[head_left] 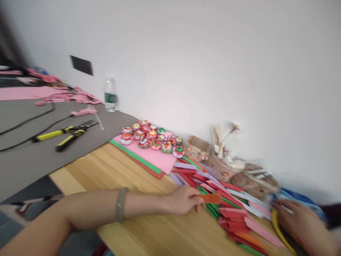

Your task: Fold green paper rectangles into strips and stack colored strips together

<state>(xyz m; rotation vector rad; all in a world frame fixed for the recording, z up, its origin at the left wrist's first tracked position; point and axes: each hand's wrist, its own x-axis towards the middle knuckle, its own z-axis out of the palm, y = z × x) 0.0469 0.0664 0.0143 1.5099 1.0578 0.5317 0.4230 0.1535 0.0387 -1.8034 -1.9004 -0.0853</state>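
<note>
My left hand [185, 200] reaches across the wooden table and pinches a folded orange paper strip [211, 198]. Beneath and beyond it lie many folded paper strips [234, 214] in red, pink, green, white and purple. At the right edge my right hand [303, 222] is smeared by motion, its fingers beside a curved yellow and black object [279, 231]. Whether it grips that object I cannot make out.
Several colourful paper balls [151, 134] sit on pink sheets [160, 156]. Cardboard containers [197, 147] stand along the wall. On the grey mat [87, 142] lie yellow-handled pliers [64, 135], a pink glue gun [85, 111] and cables; a water bottle [110, 97] stands behind.
</note>
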